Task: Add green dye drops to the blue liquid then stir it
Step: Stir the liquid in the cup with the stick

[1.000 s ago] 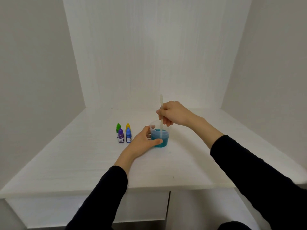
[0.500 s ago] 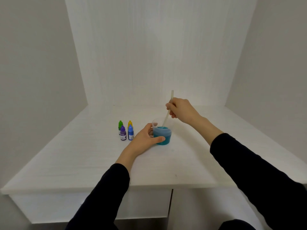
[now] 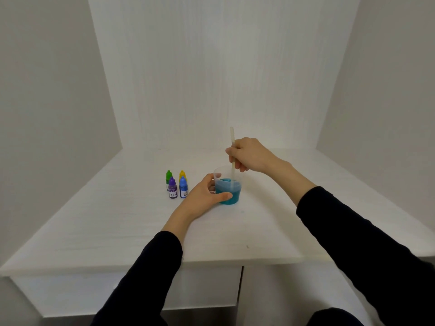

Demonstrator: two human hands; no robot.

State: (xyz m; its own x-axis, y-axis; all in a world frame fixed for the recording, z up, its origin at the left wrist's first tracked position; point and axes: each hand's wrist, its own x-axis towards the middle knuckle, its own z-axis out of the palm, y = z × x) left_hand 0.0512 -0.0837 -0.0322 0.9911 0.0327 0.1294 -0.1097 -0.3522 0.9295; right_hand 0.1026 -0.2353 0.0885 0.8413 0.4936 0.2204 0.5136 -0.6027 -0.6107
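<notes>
Both hands' grips full: left (image 3: 204, 196) round cup (image 3: 227, 187), right (image 3: 249, 155) pinching stirrer (image 3: 232, 147).

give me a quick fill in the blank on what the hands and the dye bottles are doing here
1. The right hand holds the ____, its lower end in the cup.
2. The left hand grips the ____.
3. The dropper bottles number ____.
4. The green bottle stands behind the ____ bottle.

Missing words: stirring stick; cup; four; purple

The white counter (image 3: 117, 231) carries a clear cup (image 3: 227, 189) of blue liquid and, just left, four dye bottles: green (image 3: 168, 176), yellow (image 3: 182, 174), purple (image 3: 172, 188), blue (image 3: 183, 187).
</notes>
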